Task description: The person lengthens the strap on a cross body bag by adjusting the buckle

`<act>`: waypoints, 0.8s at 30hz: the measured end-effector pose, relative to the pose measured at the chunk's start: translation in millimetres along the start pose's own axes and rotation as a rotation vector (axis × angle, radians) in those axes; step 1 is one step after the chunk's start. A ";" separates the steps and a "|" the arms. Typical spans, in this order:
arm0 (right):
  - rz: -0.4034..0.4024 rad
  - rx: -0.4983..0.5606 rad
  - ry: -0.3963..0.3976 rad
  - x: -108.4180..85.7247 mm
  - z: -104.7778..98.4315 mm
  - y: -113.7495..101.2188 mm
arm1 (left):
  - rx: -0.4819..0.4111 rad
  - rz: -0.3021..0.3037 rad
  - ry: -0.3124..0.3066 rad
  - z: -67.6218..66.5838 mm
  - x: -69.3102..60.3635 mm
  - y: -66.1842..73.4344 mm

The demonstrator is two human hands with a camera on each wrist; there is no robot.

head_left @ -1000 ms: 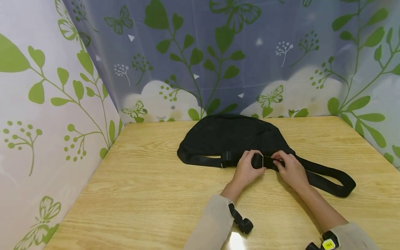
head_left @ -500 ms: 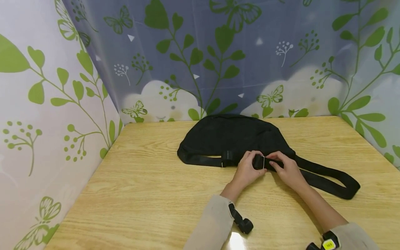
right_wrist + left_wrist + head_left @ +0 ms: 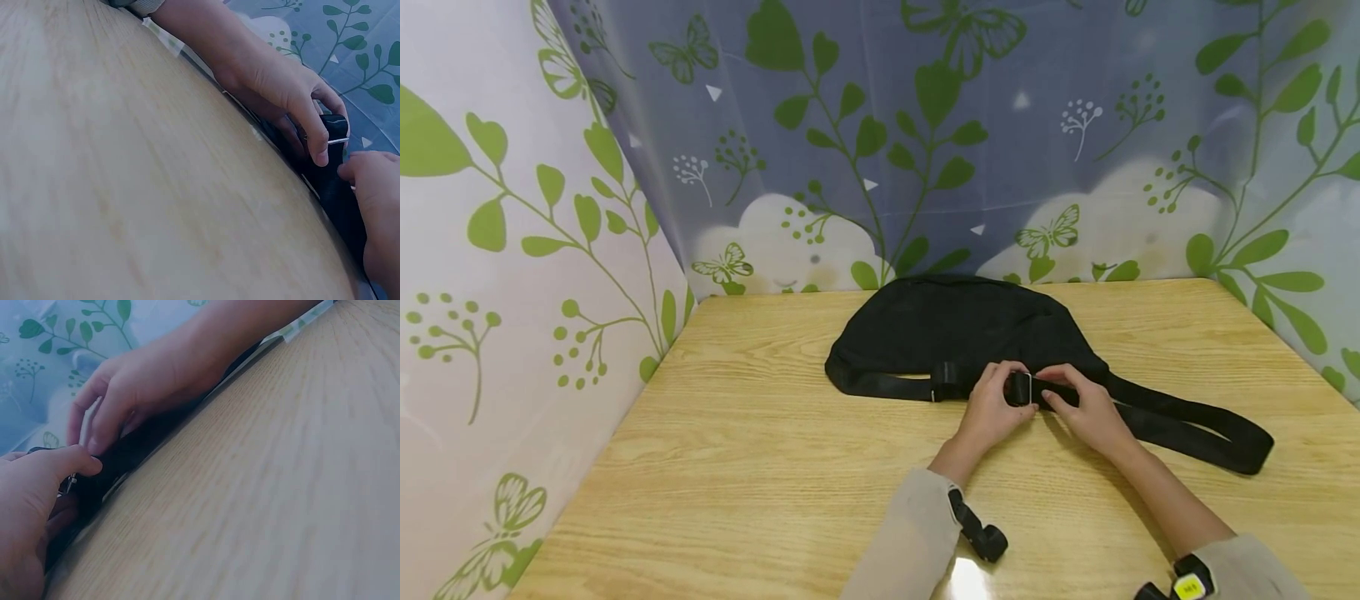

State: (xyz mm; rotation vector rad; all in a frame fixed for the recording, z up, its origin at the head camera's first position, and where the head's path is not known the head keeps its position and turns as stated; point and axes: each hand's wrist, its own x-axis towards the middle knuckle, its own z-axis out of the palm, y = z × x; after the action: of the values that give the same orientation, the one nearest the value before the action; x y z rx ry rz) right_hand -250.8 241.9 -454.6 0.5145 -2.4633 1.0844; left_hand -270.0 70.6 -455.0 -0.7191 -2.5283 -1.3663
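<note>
A black waist bag (image 3: 955,321) lies flat at the back of the table, its strap (image 3: 1232,454) running along the front and looping out to the right. My left hand (image 3: 995,408) grips the strap at a metal slider buckle (image 3: 1030,388), thumb below and fingers above. Just right of the buckle, my right hand (image 3: 1093,417) pinches the webbing between thumb and fingers. From the right wrist view, the strap (image 3: 334,126) bulges up in a fold through the slider, beside the left thumb. The left wrist view has both hands close together, with the buckle mostly hidden.
A second strap fitting (image 3: 945,381) sits left of my left hand. The wooden table (image 3: 737,467) stretches forward and to both sides. Patterned curtains (image 3: 925,142) stand behind and beside it. Black bands with small devices (image 3: 981,533) are on both wrists.
My right hand has edged left toward the buckle. The strap loop's far end has slid right, and its gap has narrowed. The left hand stays almost in place.
</note>
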 end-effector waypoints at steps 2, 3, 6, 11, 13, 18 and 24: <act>-0.004 0.024 0.000 0.1 0.6 -1.5 | 0.004 0.000 -0.005 -0.2 -0.2 0.3; -0.006 0.025 0.007 0.2 0.7 -2.1 | 0.005 0.001 -0.005 -0.2 -0.2 0.4; -0.012 0.020 0.026 0.9 1.1 -3.2 | 0.009 0.007 -0.004 -0.1 -0.1 0.5; 0.019 -0.014 0.039 1.5 0.5 -2.2 | 0.009 0.014 0.011 0.0 -0.2 0.3; 0.037 -0.034 0.044 1.1 -0.3 -1.7 | 0.007 0.012 0.019 0.2 -0.1 -0.1; 0.060 -0.028 0.037 0.0 -1.2 -1.2 | -0.010 0.008 0.018 0.6 -0.3 -1.3; 0.041 0.041 0.005 0.2 0.4 -2.5 | -0.032 0.007 -0.024 0.2 -0.5 -1.1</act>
State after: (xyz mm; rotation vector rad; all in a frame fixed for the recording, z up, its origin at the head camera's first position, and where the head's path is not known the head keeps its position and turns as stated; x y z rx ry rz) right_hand -249.9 240.0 -453.2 0.4751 -2.4621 1.1537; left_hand -270.1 70.1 -456.1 -0.7539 -2.5257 -1.4068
